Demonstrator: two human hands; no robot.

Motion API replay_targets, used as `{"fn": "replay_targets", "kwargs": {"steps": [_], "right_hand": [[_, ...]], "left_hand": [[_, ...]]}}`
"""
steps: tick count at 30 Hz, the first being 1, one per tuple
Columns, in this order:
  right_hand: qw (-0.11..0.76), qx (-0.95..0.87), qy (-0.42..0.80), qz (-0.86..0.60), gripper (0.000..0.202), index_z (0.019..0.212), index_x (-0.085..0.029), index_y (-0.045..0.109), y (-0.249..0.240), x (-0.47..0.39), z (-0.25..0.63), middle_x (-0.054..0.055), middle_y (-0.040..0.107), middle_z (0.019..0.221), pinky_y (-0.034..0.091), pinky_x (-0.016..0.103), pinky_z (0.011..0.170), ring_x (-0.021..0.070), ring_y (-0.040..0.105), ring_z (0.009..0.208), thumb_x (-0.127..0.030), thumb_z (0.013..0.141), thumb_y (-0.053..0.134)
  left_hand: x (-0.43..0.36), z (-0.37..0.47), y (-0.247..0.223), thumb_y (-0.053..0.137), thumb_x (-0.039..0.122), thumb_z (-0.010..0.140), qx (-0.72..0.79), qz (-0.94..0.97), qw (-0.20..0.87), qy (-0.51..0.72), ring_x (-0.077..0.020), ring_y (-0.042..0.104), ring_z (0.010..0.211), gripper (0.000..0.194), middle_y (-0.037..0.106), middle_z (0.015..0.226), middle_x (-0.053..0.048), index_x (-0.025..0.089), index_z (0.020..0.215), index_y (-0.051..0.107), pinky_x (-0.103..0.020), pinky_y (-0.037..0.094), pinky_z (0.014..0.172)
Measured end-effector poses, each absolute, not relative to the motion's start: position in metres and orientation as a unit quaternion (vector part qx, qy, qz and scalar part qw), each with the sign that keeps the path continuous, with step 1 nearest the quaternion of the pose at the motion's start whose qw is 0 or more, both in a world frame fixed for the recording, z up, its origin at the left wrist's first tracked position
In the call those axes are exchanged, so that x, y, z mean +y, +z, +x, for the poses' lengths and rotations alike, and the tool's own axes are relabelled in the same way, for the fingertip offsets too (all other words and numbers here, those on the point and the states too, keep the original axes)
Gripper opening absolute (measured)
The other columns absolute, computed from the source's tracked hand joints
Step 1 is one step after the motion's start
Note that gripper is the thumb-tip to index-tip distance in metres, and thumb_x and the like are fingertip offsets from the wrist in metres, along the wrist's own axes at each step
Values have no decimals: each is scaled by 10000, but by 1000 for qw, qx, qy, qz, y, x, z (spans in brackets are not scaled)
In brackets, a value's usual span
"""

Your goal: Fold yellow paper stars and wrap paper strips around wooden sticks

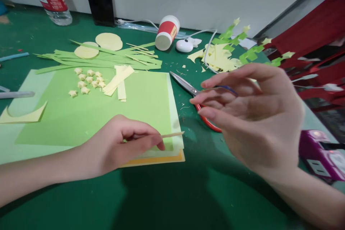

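Note:
My left hand (pixel 126 145) is closed, pinching a thin pale stick (pixel 174 134) whose tip points right, over the near edge of the green paper sheets (pixel 145 111). Raised to the right, my right hand (pixel 256 115) has its fingers apart and shows nothing clearly held; a dark blue curved line by its fingers is unclear. Beside and partly behind that hand lie scissors (pixel 185 83) with red handles. Small folded pale yellow paper stars (pixel 89 79) sit in a group on the sheets. Right of them are crossed pale yellow strips (pixel 118 81).
Green paper strips (pixel 107 59), pale paper circles (pixel 109 41), a tipped paper cup (pixel 167 32), a white earbud case (pixel 184 45) and paper scraps (pixel 222 55) lie farther back. A water bottle (pixel 54 0) stands back left. A purple power strip (pixel 319 156) is at right.

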State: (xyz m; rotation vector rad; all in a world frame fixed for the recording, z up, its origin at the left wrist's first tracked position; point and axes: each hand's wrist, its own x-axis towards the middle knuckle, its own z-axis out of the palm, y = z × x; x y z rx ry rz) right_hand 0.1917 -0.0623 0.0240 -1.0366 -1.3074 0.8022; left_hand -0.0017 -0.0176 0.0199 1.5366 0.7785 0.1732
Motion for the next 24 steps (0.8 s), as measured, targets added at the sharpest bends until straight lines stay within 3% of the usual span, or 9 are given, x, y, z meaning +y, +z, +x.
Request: {"fn": "replay_targets", "kwargs": {"steps": [5,10,16,24], "right_hand": [[628,-486,388,-468,231,750,-204,588,21,-49,202,-64,583,613,520,227,637,82,586,614,-35,631,689],[611,-452,403,-510,150,690,-220,662,20,-41,209,-55,656,627,535,204,638,90,641,637,-93,628,712],[600,-442,420,-517,107,718,-205,688,17,-31,214,-41,681,663,562,202,643,98,657,688,-105,696,657],[599,-437,446,-501,132,693,-202,666,12,-23,223,-54,659,667,538,254,783,91,646,695,-72,671,663]], "left_hand": [[-19,0,15,465,254,809,377,659,646,79,-56,249,444,235,342,476,57,136,720,647,-195,151,408],[-15,2,10,474,310,811,384,678,625,38,-56,225,428,268,300,458,66,123,740,652,-188,159,399],[-9,2,1,452,307,820,367,704,607,44,-64,289,461,279,399,509,42,112,771,646,-174,221,411],[-10,1,-1,442,316,832,360,712,600,60,-66,296,460,289,377,489,50,118,804,651,-174,237,410]]}}
